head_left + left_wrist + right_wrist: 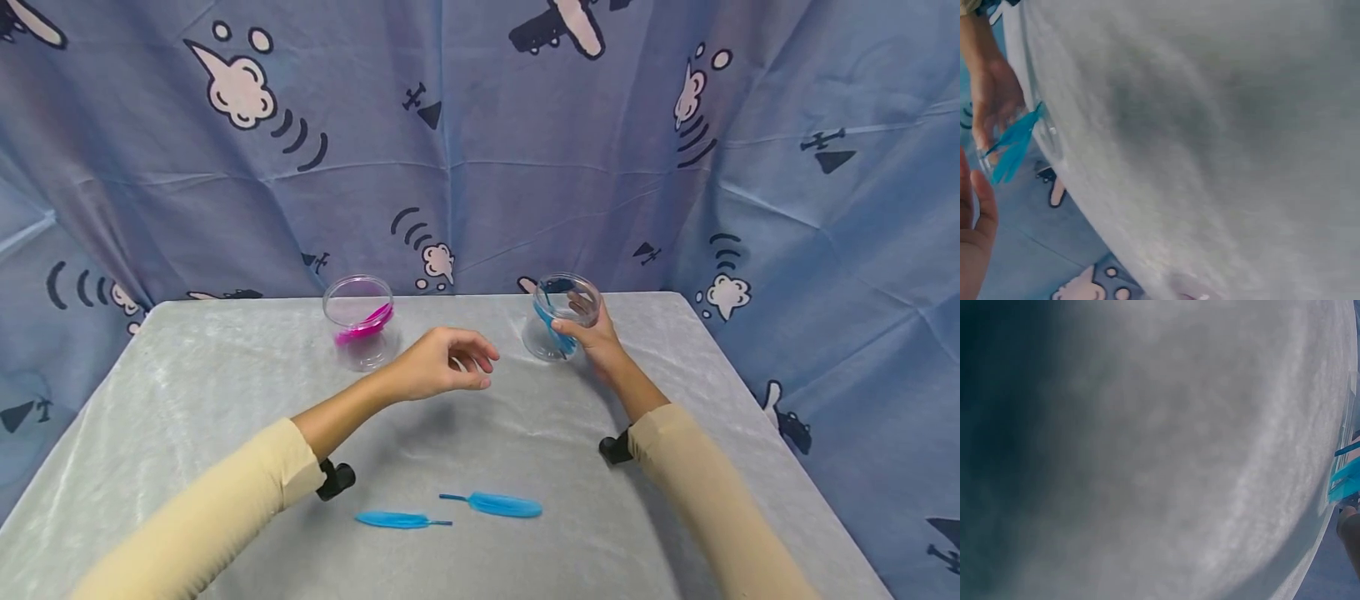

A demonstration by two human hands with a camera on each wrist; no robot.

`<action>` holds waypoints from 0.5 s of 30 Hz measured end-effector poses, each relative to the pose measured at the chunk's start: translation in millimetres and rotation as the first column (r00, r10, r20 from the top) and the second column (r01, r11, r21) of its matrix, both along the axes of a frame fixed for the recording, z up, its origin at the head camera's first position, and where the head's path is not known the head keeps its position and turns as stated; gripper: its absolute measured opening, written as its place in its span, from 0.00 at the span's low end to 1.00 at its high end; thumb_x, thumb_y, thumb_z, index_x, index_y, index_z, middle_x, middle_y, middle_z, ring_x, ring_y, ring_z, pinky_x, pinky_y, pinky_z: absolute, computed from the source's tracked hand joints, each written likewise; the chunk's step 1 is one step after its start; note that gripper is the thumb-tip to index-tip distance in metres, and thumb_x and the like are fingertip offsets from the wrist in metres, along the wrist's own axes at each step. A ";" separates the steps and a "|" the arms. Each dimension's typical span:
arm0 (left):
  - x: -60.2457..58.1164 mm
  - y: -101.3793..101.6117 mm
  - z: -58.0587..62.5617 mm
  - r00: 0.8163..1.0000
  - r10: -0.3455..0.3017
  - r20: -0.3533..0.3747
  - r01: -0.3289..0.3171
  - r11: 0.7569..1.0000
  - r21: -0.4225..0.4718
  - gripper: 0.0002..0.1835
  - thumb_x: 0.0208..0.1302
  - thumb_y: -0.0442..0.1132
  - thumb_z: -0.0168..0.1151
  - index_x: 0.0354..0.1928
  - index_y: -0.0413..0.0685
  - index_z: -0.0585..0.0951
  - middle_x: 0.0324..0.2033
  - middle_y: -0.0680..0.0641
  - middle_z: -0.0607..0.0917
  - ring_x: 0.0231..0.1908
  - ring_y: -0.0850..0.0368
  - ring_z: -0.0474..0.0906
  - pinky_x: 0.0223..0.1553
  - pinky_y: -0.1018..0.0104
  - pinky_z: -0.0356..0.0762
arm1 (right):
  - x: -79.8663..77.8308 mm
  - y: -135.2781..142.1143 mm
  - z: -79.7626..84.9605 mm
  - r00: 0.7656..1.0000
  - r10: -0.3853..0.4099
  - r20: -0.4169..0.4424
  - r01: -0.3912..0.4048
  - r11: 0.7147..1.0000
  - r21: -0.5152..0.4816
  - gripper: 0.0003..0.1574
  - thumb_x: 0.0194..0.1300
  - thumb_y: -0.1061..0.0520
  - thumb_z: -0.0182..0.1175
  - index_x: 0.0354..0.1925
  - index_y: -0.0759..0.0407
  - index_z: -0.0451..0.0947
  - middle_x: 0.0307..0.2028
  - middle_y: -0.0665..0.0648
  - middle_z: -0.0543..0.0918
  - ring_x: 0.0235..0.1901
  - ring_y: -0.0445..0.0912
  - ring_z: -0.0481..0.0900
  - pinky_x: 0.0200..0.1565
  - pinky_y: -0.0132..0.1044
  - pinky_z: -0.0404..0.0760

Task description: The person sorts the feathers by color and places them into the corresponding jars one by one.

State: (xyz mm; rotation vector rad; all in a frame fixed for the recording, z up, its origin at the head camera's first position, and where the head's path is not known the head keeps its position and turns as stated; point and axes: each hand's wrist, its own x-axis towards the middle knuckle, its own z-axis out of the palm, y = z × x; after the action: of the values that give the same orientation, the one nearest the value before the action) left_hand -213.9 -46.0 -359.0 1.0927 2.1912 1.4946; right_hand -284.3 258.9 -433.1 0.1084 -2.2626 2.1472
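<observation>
My right hand [600, 337] grips a clear round jar [534, 340] at the back right, fingers around its far side and thumb on the near side. Blue feathers [553, 327] stand slanted inside this jar; the left wrist view also shows the feathers [1016, 147] beside the right hand [999, 94]. My left hand [438, 367] hovers over the table between two jars, fingers loosely bent and holding nothing. Left of it stands a second clear jar [357, 292] with bright pink feathers [365, 327] inside. In the right wrist view, the blue feathers [1347, 475] appear at the right edge.
Two loose blue feathers lie near the table's front: one feather [393, 520] on the left, another feather [506, 505] on the right. A pale grey cloth covers the table [247, 375]. Behind it hangs a blue patterned curtain [480, 125].
</observation>
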 end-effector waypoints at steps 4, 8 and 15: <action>12.2 -18.4 -11.1 1.000 -0.011 0.011 0.011 1.000 -0.023 0.13 0.53 0.37 0.68 0.42 0.49 0.81 0.34 0.47 0.84 0.33 0.57 0.79 0.37 0.59 0.78 | 2.6 -2.6 6.1 1.000 0.003 0.007 -0.003 1.000 -0.008 0.54 0.54 0.64 0.66 0.70 0.48 0.45 0.69 0.61 0.54 0.68 0.52 0.49 0.65 0.51 0.51; 23.8 -34.6 -22.6 0.999 -0.011 0.046 0.014 0.999 -0.051 0.13 0.52 0.36 0.69 0.41 0.51 0.81 0.33 0.51 0.84 0.33 0.57 0.79 0.35 0.61 0.78 | 7.1 -6.6 13.7 1.000 0.002 0.014 -0.002 1.000 0.003 0.54 0.54 0.65 0.65 0.70 0.49 0.45 0.69 0.63 0.53 0.68 0.54 0.48 0.65 0.52 0.51; 41.0 -57.5 -39.9 0.996 -0.012 0.085 0.018 0.998 -0.064 0.14 0.52 0.35 0.69 0.42 0.49 0.81 0.35 0.44 0.84 0.33 0.56 0.80 0.34 0.64 0.78 | 7.1 -6.0 11.1 1.000 0.006 0.020 -0.006 1.000 -0.008 0.55 0.55 0.65 0.64 0.70 0.52 0.43 0.69 0.64 0.52 0.68 0.55 0.47 0.65 0.53 0.51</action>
State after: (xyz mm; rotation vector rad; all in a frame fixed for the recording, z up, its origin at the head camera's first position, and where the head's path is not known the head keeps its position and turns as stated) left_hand -172.9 -103.5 -398.9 1.0048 2.1539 1.4264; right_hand -277.2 252.9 -422.0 0.0948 -2.2669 2.1698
